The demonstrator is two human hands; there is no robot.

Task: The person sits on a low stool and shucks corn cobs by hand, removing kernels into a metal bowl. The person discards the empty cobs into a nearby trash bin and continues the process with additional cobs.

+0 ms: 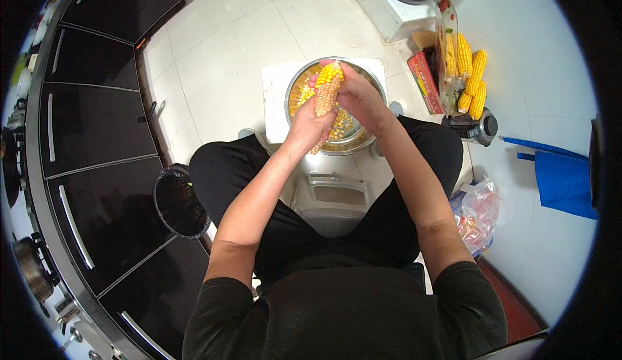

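Observation:
A partly stripped corn cob [327, 97] is held between my two hands over a round metal basin [362, 147]. Yellow kernels remain around its far end, while the pale core shows along the rest. My left hand [309, 126] wraps the lower part of the cob. Around the far end, beside the kernels, my right hand [360, 92] grips it, some fingers hidden behind the cob. Loose corn kernels [341, 123] lie in the bottom of the basin. Under the basin is a white square board or stool top [276, 117].
Whole yellow corn cobs [474, 78] are stacked at the right near a red box [425, 83]. A dark appliance [478, 128] lies by my right knee. To the left are a black wastebasket [177, 204] and dark cabinets [97, 132]. A lidded container [335, 202] stands between my legs.

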